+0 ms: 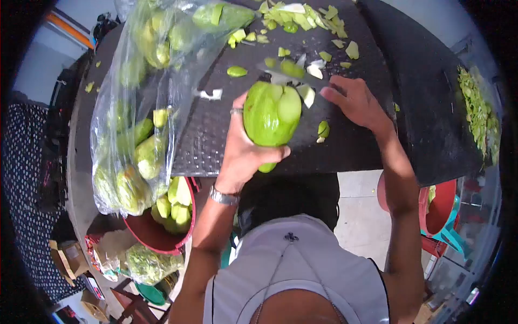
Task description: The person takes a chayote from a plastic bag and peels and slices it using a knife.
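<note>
My left hand (245,151) is wrapped round a large green fruit (264,121), holding it up over the front part of the black table. A pale cut patch shows at the fruit's upper right. Just to the right, my right hand (353,100) is closed round the handle end of a knife (302,78). The blade points left above the fruit and is blurred. A green slice (291,68) is at the blade, also blurred. Cut pieces and peel (307,95) lie on the table behind the fruit.
A clear plastic bag (181,89) of green fruit covers the table's left side. More peelings (307,19) lie at the back of the black table (361,146). Below the left edge, a red bucket (154,237) holds pale green pieces; another red container (442,208) stands at right.
</note>
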Demonstrator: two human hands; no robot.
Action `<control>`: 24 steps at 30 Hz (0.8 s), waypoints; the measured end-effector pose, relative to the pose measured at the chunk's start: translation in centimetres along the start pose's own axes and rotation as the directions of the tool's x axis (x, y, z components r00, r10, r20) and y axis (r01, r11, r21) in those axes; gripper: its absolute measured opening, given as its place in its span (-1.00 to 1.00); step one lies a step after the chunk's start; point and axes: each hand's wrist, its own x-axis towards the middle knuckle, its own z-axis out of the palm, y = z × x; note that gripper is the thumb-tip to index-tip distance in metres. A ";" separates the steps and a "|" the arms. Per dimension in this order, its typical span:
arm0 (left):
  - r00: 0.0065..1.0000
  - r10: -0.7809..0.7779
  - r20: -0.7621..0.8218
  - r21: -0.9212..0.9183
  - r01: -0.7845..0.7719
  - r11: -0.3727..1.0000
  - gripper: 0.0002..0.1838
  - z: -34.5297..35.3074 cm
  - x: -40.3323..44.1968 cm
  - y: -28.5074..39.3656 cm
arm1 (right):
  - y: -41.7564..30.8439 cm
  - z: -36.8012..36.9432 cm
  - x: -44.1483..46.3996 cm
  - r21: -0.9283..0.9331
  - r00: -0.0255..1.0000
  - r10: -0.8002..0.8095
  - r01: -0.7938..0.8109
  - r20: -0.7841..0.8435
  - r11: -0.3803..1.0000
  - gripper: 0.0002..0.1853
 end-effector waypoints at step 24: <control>0.998 -0.065 0.003 -0.009 0.065 0.998 0.24 -2.2 0.1 1.2 | 1.6 -0.2 0.0 0.129 0.996 0.086 -0.088 0.017 0.988 -0.37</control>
